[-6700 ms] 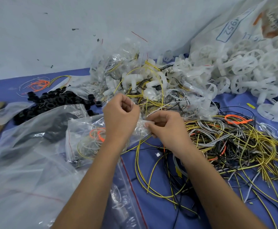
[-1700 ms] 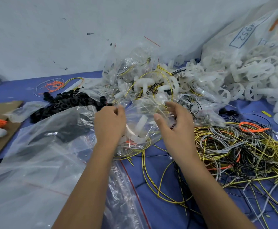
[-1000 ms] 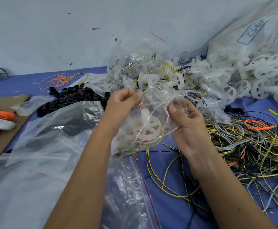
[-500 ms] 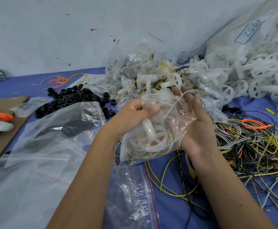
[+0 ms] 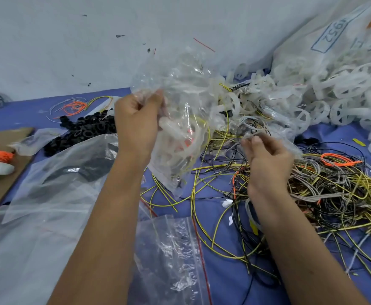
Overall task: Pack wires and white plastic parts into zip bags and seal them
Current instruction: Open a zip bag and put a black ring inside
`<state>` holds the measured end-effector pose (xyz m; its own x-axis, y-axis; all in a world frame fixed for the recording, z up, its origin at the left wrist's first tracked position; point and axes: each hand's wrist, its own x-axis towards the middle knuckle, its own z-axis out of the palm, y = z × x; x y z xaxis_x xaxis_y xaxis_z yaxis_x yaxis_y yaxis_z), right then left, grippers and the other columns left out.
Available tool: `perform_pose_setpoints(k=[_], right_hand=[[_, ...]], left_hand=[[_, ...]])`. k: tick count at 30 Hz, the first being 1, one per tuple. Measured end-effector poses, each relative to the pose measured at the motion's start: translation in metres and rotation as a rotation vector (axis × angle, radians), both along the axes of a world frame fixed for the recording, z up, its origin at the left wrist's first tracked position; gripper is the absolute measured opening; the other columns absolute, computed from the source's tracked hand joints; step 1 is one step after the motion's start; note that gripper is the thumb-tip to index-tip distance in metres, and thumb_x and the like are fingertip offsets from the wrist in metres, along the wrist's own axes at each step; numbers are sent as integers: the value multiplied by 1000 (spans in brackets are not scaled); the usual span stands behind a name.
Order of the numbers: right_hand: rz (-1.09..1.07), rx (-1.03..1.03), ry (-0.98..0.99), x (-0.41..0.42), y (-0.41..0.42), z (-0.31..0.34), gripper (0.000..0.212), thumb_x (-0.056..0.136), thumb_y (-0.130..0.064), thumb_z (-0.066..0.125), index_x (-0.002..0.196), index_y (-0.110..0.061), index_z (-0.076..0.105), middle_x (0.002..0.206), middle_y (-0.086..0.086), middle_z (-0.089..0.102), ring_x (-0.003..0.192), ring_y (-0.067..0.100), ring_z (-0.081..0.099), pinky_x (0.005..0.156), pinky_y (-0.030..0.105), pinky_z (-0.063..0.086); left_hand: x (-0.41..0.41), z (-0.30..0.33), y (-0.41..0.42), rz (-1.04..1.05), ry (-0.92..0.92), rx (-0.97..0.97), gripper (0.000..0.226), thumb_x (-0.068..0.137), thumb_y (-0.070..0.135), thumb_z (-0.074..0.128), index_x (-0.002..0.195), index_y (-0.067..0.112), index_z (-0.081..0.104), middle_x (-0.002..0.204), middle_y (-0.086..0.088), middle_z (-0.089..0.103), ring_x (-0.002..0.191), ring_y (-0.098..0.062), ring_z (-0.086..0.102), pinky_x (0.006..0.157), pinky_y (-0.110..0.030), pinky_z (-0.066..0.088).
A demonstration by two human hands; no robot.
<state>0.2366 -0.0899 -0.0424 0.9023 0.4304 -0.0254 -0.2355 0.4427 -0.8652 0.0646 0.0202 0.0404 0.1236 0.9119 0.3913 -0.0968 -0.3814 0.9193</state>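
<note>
Left hand (image 5: 136, 122) grips the filled zip bag (image 5: 180, 137) by its top, lifted above the table (image 5: 219, 280), right hand (image 5: 266, 159) loosely curled over the loose wires (image 5: 325, 186), apparently empty; risk: bag mouth looks unsealed, so parts could spill if tipped.

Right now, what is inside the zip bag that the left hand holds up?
Inside the zip bag, gripped by the left hand, show a white plastic part, yellow wire and something orange. Crumpled film hides the rest.
</note>
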Motion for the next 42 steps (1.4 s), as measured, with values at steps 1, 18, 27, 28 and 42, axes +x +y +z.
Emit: perform_pose_setpoints(k=[1,18,27,28,42], right_hand=[[14,-64,-27,0,1,-2,14,94,2,65,104,-7,69,99,8,69,94,16,68,89,23,54],[836,-282,-360,-28,-5,-1,77,70,-72,75,132,-31,56,115,-4,75,97,17,75,76,36,59],[885,-199,-370,-27,-6,-6,64,71,-23,91,127,-30,60,119,2,74,110,22,71,99,50,55],[889,-195,-373,-27,-6,-6,64,71,-23,91,127,-30,60,119,2,74,110,23,71,99,51,55],[1005,-99,-256,-20,-10,-2,66,72,-6,85,132,-17,59,119,16,72,105,36,72,79,41,61]], left_hand=[[-2,4,2,26,-14,-46,35,92,24,67,57,21,68,63,-13,62,56,-24,58,48,-24,44],[4,-23,15,-128,-211,-758,26,101,5,56,75,9,59,66,-4,57,47,-10,55,53,-26,55],[-4,-17,16,-123,-93,-513,17,93,26,74,100,11,70,81,-2,74,69,-18,72,62,-31,61],[-7,-15,17,-136,-78,-482,21,91,28,76,103,12,70,86,-3,75,73,-19,73,66,-32,62],[-57,-12,18,-507,129,-171,9,92,30,64,97,24,62,100,-5,62,86,-17,63,62,-23,52]])
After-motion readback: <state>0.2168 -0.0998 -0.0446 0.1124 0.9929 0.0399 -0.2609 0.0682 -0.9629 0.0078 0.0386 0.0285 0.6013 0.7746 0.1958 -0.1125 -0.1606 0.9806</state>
